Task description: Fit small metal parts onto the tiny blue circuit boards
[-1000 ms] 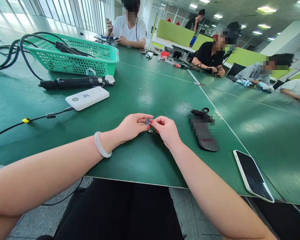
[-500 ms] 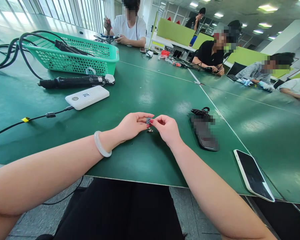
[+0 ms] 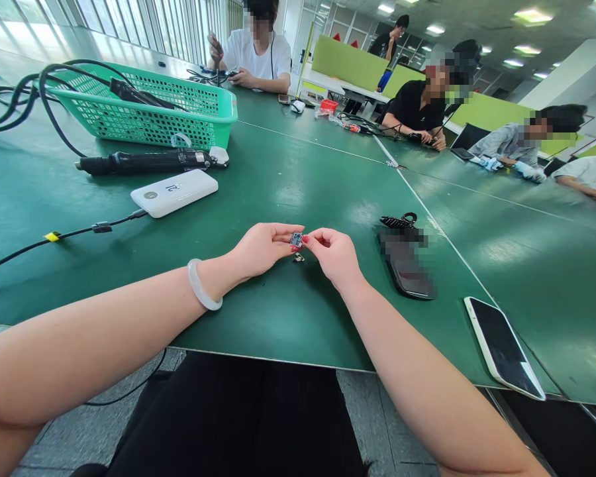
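Pinching left hand (image 3: 259,250): holding small circuit board (image 3: 297,240) over bench (image 3: 273,321)
Right hand (image 3: 332,257): gripping board's right edge
Metallic part (image 3: 298,258): lying loose just below
Board status: probably sitting mid-handling, unfinished

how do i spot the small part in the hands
Over the green table, find the left hand, the one with a pale bangle. Between it and the right hand is the small blue-grey part, bluer and squarer than the metallic bit just below.

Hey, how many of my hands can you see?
2: your left hand, holding the small part, and your right hand, fingertips at that part's right edge.
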{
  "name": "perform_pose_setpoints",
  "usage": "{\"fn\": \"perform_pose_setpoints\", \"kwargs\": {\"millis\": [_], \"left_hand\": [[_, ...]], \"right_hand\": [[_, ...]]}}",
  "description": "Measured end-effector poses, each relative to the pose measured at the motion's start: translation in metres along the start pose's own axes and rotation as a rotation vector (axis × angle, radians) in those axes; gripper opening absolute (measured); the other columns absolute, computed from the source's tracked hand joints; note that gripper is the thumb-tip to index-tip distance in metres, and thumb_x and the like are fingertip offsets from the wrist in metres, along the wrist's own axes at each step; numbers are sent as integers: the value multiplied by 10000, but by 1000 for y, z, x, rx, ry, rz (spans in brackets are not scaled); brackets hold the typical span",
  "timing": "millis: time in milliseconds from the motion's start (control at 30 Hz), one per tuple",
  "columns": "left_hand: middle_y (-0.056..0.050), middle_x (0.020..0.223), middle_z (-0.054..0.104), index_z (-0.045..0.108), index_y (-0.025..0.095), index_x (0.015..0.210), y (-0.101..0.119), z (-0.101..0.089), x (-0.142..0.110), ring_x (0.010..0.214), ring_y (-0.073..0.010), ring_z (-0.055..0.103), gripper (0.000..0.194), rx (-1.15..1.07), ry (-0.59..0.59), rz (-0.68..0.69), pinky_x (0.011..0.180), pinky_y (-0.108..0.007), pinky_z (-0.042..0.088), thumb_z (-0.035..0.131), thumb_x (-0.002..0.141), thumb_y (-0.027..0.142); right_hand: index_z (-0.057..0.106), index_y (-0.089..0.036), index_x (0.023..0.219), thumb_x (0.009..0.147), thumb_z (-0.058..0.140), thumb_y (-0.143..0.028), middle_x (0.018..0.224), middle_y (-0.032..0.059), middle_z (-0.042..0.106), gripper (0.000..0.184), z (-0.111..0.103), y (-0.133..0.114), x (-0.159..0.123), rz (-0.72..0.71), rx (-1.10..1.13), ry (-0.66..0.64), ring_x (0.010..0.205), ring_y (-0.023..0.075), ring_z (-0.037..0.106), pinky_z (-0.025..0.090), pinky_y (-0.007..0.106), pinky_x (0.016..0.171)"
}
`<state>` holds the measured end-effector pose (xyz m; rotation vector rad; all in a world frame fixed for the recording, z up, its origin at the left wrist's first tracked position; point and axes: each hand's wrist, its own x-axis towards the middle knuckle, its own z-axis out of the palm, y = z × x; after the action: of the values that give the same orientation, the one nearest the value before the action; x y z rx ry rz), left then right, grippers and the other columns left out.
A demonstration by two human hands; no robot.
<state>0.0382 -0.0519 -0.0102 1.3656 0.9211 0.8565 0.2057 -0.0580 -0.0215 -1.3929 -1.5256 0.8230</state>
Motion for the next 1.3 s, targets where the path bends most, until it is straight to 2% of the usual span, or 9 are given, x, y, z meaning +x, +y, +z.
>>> {"fn": "perform_pose_setpoints", "kwargs": {"millis": [133,533,767,1000,1133,1300], "left_hand": [[-108,1070,702,582,104,1212,-3,-1,1,1009,-211,653,519,-20,-5,2,984,-384,472,696,717,206],[-108,1047,705,584,95,1212,3,2,-2,984,-209,655,534,23,3,-2,959,-398,490,685,689,120],[-94,1033,710,549,120,1256,0,0,0,938,-185,668,529,71,-19,16,933,-370,493,647,737,143],[-84,959,725,533,135,1275,3,1,-3,894,-184,674,561,97,0,2,903,-365,489,667,732,178],[-54,851,730,525,145,1279,6,1,-4,820,-170,680,573,122,26,8,908,-368,475,682,734,233],[-18,711,693,545,127,1229,7,1,-3,731,-147,682,500,20,-4,5,844,-346,508,667,746,174]], "right_hand": [[623,-184,651,712,649,-492,562,-23,539,315,0,1,0,12,11,-7,521,100,409,341,258,539],[608,-186,635,712,642,-504,591,-9,585,329,3,-8,-6,-62,-69,40,540,112,477,387,256,547],[634,-189,640,713,650,-486,575,-12,590,306,-1,-9,-5,-65,-78,-6,533,114,488,387,261,550],[615,-193,626,712,664,-456,578,-19,591,281,2,-10,-8,-96,-89,27,531,110,491,388,257,541],[600,-197,640,712,670,-446,584,-21,593,268,3,-11,-8,-111,-64,28,518,106,493,404,253,529],[603,-203,696,698,687,-443,629,-9,628,254,3,-8,-6,-80,58,-30,569,128,572,467,270,583]]}}
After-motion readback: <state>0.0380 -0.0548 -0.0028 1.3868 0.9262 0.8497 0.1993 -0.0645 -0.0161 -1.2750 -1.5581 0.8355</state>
